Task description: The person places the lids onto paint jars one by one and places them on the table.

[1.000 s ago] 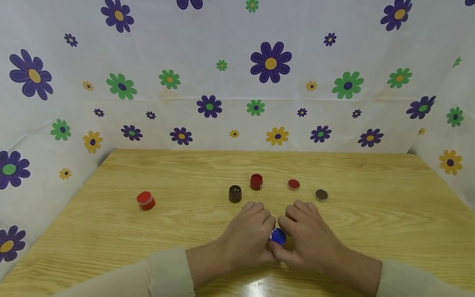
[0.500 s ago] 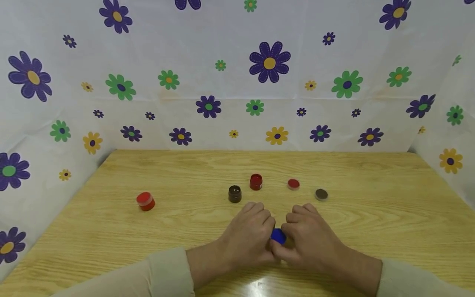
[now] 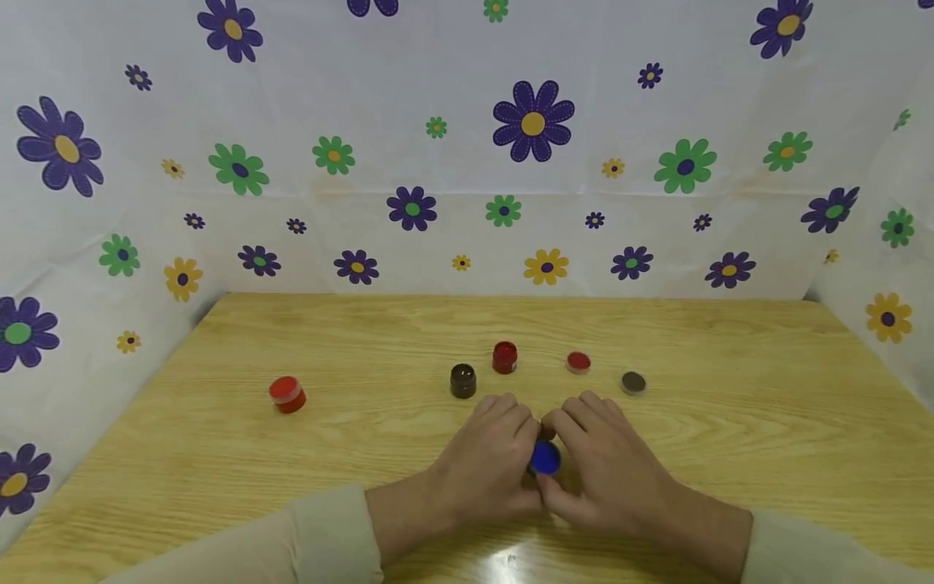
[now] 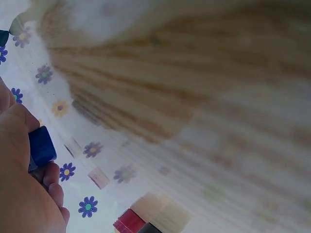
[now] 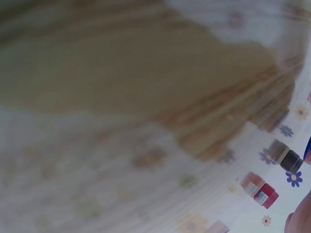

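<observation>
I have the small blue jar low over the table, close to my body, my left hand and right hand both curled round it. I'd judge a firm left grip and an even right twist best. The brown jar, red jar and two loose lids sit just beyond my knuckles; open room lies right

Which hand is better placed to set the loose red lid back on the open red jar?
Likely the right hand: the flat red lid lies just beyond its fingers, while the left hand also grips the small blue jar and sits farther away.
</observation>
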The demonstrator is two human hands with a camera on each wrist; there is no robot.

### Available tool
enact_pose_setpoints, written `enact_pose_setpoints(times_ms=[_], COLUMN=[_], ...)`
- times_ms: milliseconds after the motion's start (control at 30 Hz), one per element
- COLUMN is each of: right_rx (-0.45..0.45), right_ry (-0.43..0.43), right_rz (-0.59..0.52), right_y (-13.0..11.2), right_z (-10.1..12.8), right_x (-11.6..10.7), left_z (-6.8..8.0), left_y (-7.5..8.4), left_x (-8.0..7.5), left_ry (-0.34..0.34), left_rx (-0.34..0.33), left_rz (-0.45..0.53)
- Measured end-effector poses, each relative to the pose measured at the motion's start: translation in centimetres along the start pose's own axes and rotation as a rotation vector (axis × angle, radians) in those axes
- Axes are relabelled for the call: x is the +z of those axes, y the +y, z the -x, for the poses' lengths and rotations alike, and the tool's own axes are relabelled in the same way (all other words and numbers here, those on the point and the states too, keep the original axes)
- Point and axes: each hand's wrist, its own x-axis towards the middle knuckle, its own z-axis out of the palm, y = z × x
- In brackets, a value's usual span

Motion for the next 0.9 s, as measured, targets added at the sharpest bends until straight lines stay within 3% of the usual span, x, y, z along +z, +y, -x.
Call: enact_pose_setpoints(times_ms=[167, 667, 900], right_rx=[-0.021, 0.031, 0.027], right_ry=[0.029, -0.017, -0.010], right_rz=[0.009, 0.052, 0.058], right_y=[0.00, -0.14, -0.08], right_z=[0.02, -0.01, 0.03], right_x=[0.06, -0.03, -0.08], left_z=[-0.04, 0.08, -0.05], left_y=[0.06, 0.06, 0.17], left_x=[0.04, 0.12, 0.12], left_ry=[0.002, 0.038, 0.021], left_rx=[0.007, 0.029, 0.049], left_rz=[-0.009, -0.019, -0.020])
